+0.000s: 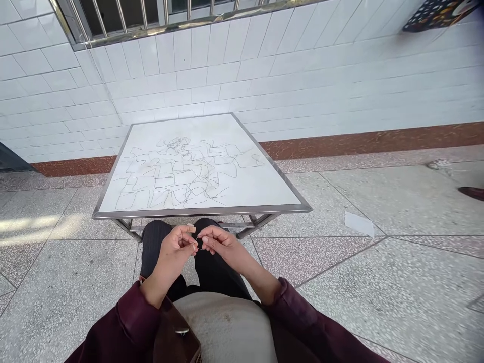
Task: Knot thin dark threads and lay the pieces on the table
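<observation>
My left hand and my right hand meet over my lap, fingertips pinched together on a thin piece of wire between them. The wire is very small and hard to make out. In front of my knees stands a low white table with a metal frame, and a long thin dark wire lies spread in loops and bends across its top. I sit with dark trousers and maroon sleeves.
A white tiled wall with a brown skirting runs behind the table. Speckled floor tiles surround me. A scrap of paper lies on the floor to the right, and a dark shoe tip shows at the far right.
</observation>
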Demonstrator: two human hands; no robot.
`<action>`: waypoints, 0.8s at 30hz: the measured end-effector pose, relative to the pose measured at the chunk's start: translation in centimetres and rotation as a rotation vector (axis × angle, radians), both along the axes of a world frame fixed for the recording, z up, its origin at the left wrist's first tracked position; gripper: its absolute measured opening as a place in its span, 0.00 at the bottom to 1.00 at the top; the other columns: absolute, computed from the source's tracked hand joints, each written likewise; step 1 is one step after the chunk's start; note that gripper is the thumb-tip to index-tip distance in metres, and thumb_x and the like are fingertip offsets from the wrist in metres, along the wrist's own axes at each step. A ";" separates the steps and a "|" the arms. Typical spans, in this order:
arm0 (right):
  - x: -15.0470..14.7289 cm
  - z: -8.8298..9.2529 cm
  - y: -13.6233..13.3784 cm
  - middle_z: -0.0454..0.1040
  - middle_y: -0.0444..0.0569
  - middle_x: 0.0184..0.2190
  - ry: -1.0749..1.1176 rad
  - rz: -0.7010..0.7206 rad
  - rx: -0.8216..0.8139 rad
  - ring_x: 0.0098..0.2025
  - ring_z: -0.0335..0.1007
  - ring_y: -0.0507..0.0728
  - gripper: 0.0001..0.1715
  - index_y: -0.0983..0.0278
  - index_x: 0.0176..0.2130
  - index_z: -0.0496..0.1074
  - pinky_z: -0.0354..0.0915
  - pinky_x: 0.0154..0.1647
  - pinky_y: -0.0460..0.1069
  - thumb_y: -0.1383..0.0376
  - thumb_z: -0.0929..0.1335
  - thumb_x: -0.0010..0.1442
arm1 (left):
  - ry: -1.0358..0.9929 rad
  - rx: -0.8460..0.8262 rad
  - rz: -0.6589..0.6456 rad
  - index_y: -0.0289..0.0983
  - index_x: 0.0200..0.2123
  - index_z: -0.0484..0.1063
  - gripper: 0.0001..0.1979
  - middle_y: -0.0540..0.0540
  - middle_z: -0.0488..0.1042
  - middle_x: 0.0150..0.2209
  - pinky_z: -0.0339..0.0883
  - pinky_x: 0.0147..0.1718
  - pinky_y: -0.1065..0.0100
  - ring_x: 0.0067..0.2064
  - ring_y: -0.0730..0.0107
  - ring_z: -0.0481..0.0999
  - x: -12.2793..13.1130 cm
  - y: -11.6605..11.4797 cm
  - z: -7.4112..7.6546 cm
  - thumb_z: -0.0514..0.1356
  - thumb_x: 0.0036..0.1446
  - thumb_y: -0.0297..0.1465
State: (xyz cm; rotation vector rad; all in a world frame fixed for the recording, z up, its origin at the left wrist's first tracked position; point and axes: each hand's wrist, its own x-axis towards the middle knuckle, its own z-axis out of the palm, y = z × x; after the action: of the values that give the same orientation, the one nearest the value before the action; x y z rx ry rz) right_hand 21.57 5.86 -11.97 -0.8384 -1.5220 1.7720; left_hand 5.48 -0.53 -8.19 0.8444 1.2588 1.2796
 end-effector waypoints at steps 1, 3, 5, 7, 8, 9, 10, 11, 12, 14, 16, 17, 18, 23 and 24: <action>0.0 0.0 0.0 0.72 0.43 0.26 -0.012 0.003 0.005 0.28 0.66 0.51 0.19 0.62 0.39 0.74 0.61 0.29 0.47 0.50 0.71 0.58 | 0.020 0.010 -0.009 0.35 0.42 0.72 0.18 0.52 0.72 0.27 0.69 0.31 0.69 0.28 0.73 0.73 -0.1 0.0 -0.1 0.66 0.44 0.26; 0.0 -0.1 -0.2 0.72 0.43 0.26 -0.029 0.011 0.014 0.27 0.65 0.51 0.18 0.61 0.40 0.74 0.62 0.28 0.46 0.50 0.69 0.60 | 0.067 0.012 -0.023 0.35 0.42 0.72 0.18 0.52 0.71 0.27 0.69 0.30 0.68 0.28 0.73 0.73 -0.4 0.0 -0.3 0.65 0.44 0.25; 0.0 0.0 -0.3 0.72 0.43 0.26 -0.065 0.029 0.075 0.27 0.66 0.51 0.18 0.61 0.41 0.74 0.62 0.27 0.46 0.50 0.68 0.61 | 0.109 -0.010 -0.046 0.35 0.43 0.72 0.19 0.52 0.72 0.26 0.69 0.30 0.68 0.28 0.72 0.73 -0.7 0.2 -0.3 0.64 0.44 0.25; -0.1 0.2 -0.4 0.72 0.44 0.27 -0.106 0.033 0.162 0.27 0.67 0.51 0.18 0.60 0.42 0.74 0.62 0.23 0.45 0.50 0.67 0.62 | 0.126 -0.030 -0.085 0.35 0.44 0.71 0.20 0.52 0.72 0.27 0.70 0.29 0.67 0.28 0.71 0.73 -0.9 0.5 0.0 0.64 0.43 0.24; -0.2 0.3 -0.5 0.72 0.44 0.27 -0.115 0.017 0.188 0.25 0.67 0.50 0.18 0.60 0.42 0.74 0.62 0.22 0.45 0.51 0.67 0.62 | 0.124 -0.033 -0.101 0.35 0.44 0.71 0.21 0.52 0.73 0.27 0.70 0.29 0.67 0.28 0.71 0.74 -1.0 0.6 0.3 0.64 0.43 0.24; -0.3 0.3 -0.5 0.71 0.43 0.28 -0.110 -0.012 0.197 0.24 0.66 0.50 0.18 0.60 0.42 0.74 0.61 0.20 0.45 0.51 0.66 0.62 | 0.119 -0.031 -0.108 0.34 0.45 0.70 0.22 0.51 0.73 0.27 0.71 0.29 0.67 0.28 0.71 0.74 -1.1 0.8 0.6 0.65 0.43 0.23; -0.4 0.4 -0.6 0.71 0.43 0.28 -0.093 -0.051 0.191 0.23 0.66 0.49 0.17 0.60 0.42 0.74 0.62 0.19 0.44 0.50 0.66 0.63 | 0.110 -0.029 -0.104 0.34 0.45 0.70 0.23 0.51 0.73 0.27 0.71 0.29 0.66 0.28 0.71 0.74 -1.1 0.9 0.9 0.65 0.43 0.24; -0.6 0.4 -0.8 0.71 0.43 0.28 -0.067 -0.096 0.176 0.22 0.66 0.49 0.17 0.60 0.42 0.74 0.62 0.19 0.44 0.50 0.66 0.63 | 0.097 -0.027 -0.094 0.34 0.46 0.69 0.24 0.51 0.74 0.28 0.71 0.30 0.66 0.28 0.71 0.74 -1.1 1.0 1.3 0.66 0.43 0.24; -0.8 0.4 -0.9 0.71 0.43 0.28 -0.036 -0.143 0.158 0.22 0.66 0.49 0.17 0.60 0.42 0.73 0.63 0.18 0.44 0.50 0.66 0.62 | 0.080 -0.026 -0.082 0.34 0.47 0.68 0.25 0.51 0.74 0.28 0.71 0.31 0.66 0.29 0.71 0.75 -1.1 1.1 1.6 0.67 0.43 0.24; -1.1 0.5 -1.2 0.71 0.43 0.28 0.029 -0.226 0.125 0.22 0.67 0.49 0.17 0.60 0.42 0.73 0.65 0.19 0.45 0.50 0.68 0.61 | 0.026 -0.023 -0.064 0.34 0.50 0.66 0.27 0.50 0.75 0.29 0.72 0.34 0.65 0.31 0.70 0.76 -1.0 1.0 2.2 0.68 0.45 0.26; -1.4 0.7 -1.4 0.72 0.43 0.28 0.077 -0.292 0.090 0.23 0.68 0.50 0.18 0.60 0.42 0.73 0.67 0.20 0.45 0.51 0.69 0.60 | -0.040 -0.005 -0.053 0.35 0.53 0.64 0.29 0.48 0.76 0.31 0.72 0.38 0.63 0.34 0.68 0.78 -0.8 0.7 2.4 0.68 0.48 0.29; -1.5 0.8 -1.6 0.72 0.43 0.28 0.092 -0.320 0.070 0.23 0.68 0.50 0.18 0.60 0.43 0.73 0.68 0.21 0.46 0.51 0.70 0.59 | -0.072 0.013 -0.042 0.35 0.53 0.64 0.29 0.48 0.77 0.32 0.72 0.39 0.63 0.35 0.68 0.78 -0.6 0.5 2.4 0.69 0.48 0.30; -1.6 0.9 -1.7 0.72 0.43 0.28 0.103 -0.344 0.051 0.23 0.69 0.50 0.19 0.60 0.43 0.72 0.69 0.21 0.46 0.50 0.71 0.58 | -0.097 0.035 -0.025 0.36 0.53 0.64 0.29 0.47 0.77 0.33 0.72 0.41 0.63 0.36 0.68 0.78 -0.4 0.4 2.4 0.69 0.48 0.30; -2.1 0.9 -2.6 0.74 0.43 0.27 0.120 -0.367 -0.008 0.26 0.71 0.53 0.20 0.58 0.45 0.70 0.71 0.24 0.48 0.50 0.70 0.58 | -0.107 0.142 0.072 0.37 0.48 0.69 0.22 0.48 0.77 0.34 0.70 0.37 0.69 0.35 0.71 0.76 0.7 -0.1 1.4 0.69 0.50 0.33; -2.1 0.7 -2.7 0.74 0.43 0.27 0.115 -0.353 -0.004 0.26 0.71 0.53 0.19 0.58 0.45 0.70 0.71 0.24 0.48 0.50 0.70 0.59 | -0.096 0.153 0.081 0.37 0.48 0.70 0.21 0.48 0.77 0.34 0.70 0.36 0.69 0.34 0.72 0.76 0.9 -0.1 1.3 0.68 0.51 0.33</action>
State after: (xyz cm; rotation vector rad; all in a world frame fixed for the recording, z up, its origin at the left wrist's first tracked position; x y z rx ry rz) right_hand 19.50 3.12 -11.23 -0.9268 -1.2109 1.5357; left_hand 6.38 -0.67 -6.92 0.8364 1.1395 1.4791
